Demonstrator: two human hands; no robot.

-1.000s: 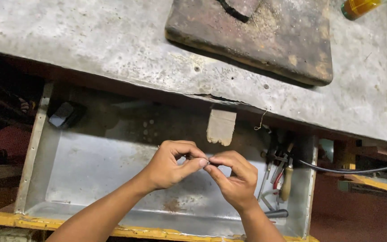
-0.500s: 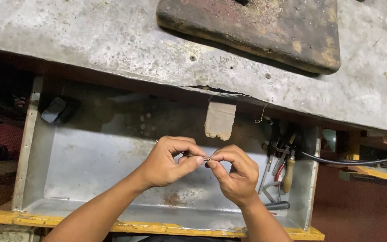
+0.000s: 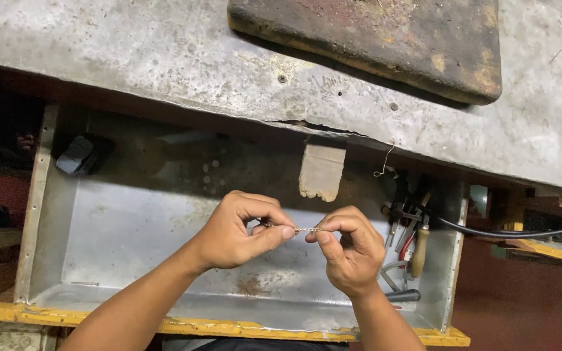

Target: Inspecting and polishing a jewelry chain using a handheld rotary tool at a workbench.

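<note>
Chain, a short thin metal length, is stretched between the two hands, held above the open metal drawer. Nearest of all, below the wrists, runs the drawer's yellow front edge, worn and paint-chipped. Above it the metal drawer spreads under both hands, its grey floor scratched and spotted with rust.

Left hand is curled nearly closed, thumb and forefinger pinched on the chain's left end, the other fingers folded in. Right hand is likewise almost closed, thumb and forefinger tips nipping the chain's right end, the remaining fingers bent into the palm. The two pinches sit just apart, with the chain bridging the gap.

Right of the right hand, a cluster of hand tools stands against the drawer's side wall. Beyond them a black cable runs off to the right. Far to the left of the left hand, a small dark object lies in the drawer's back corner.

Beyond the hands a worn wooden peg hangs from the bench edge. Farther still lies the grey bench top, pitted and stained, with a rusty brown slab resting on it.
</note>
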